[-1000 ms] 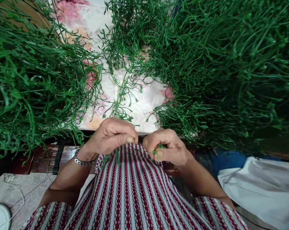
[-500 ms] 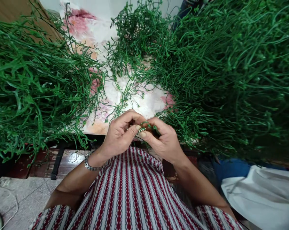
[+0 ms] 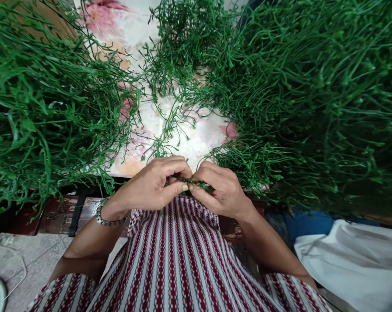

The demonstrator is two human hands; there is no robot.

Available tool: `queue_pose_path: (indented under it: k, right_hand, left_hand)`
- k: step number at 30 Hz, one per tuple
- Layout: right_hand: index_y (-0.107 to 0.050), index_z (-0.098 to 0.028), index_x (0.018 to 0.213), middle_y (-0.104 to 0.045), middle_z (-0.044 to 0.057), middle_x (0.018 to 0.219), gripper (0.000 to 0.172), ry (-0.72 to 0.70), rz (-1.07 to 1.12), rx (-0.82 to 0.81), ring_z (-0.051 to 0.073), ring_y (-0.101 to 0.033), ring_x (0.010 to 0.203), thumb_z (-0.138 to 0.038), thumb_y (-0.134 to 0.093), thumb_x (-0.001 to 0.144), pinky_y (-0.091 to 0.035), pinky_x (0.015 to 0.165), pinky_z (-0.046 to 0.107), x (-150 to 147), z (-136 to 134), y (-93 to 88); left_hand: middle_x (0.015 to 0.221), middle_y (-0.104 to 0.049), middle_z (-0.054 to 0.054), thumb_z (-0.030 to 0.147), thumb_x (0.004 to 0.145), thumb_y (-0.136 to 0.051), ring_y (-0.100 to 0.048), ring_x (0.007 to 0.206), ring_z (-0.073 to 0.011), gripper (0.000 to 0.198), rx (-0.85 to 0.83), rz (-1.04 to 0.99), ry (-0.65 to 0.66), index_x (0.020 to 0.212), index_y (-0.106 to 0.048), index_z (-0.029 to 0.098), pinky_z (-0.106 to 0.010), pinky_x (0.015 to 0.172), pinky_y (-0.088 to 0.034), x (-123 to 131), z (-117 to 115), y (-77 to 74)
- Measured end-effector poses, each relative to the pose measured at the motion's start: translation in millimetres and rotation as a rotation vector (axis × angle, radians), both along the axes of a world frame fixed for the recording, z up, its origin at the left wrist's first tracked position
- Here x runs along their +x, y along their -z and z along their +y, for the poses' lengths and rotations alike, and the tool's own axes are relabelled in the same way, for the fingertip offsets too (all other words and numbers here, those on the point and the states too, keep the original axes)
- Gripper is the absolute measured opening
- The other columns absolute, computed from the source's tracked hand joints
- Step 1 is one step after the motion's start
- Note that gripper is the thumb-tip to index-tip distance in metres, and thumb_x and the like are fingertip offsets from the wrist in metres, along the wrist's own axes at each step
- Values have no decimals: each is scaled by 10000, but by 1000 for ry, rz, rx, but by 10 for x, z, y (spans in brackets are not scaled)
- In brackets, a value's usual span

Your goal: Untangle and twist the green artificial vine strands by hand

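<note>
Thin green stems (image 3: 192, 180) with small knobbed tips lie between my two hands, in front of my chest. My left hand (image 3: 158, 182), with a metal bracelet at its wrist, is closed in a pinch on one end of them. Facing it, my right hand (image 3: 217, 186) pinches the other end, thumb and forefinger almost touching those of the left. My curled fingers hide most of the held stems, so their number cannot be made out. Several loose stems (image 3: 173, 121) lie on the floral cloth (image 3: 196, 149) just beyond my hands.
A big heap of green stems (image 3: 53, 112) covers the left side, and a larger heap (image 3: 313, 99) fills the right. A smaller clump (image 3: 189, 39) stands at the back. White fabric (image 3: 352, 260) hangs at the lower right; a pale cable (image 3: 22, 260) trails on the floor.
Both hands have sunk slightly towards my body. My left hand has turned flatter and its wrist has shifted left. Fingertips still meet at the stems.
</note>
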State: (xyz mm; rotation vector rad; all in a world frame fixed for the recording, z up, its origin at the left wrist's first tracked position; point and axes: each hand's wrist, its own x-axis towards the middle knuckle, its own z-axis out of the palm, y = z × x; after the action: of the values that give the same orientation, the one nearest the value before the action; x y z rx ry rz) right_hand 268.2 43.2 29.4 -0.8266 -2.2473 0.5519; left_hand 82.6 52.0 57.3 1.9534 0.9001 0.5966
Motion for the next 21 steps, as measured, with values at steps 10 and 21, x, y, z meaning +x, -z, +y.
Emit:
queue_pose_path:
  k: [10,21]
  right_hand:
    - [-523,-148,774,-479,0,657,96,-134,165,-183,99,-448,610,-200,-503,852,-350,561,230,74,-23,122]
    - [-485,-168,787,-496,-10,642,124,-264,284,-492,79,-455,569,-228,-430,880,-371,541,207,149,-56,34]
  left_hand:
    - [631,-468,17,143,786,-535,-434,626,-101,108,125,24,95,678,-532,140,-240,588,-340,29,-8,131]
    - [534,-492,20,101,781,-563,-433,498,-76,114,172,-235,113,678,-594,139,-220,481,-331,2,-51,173]
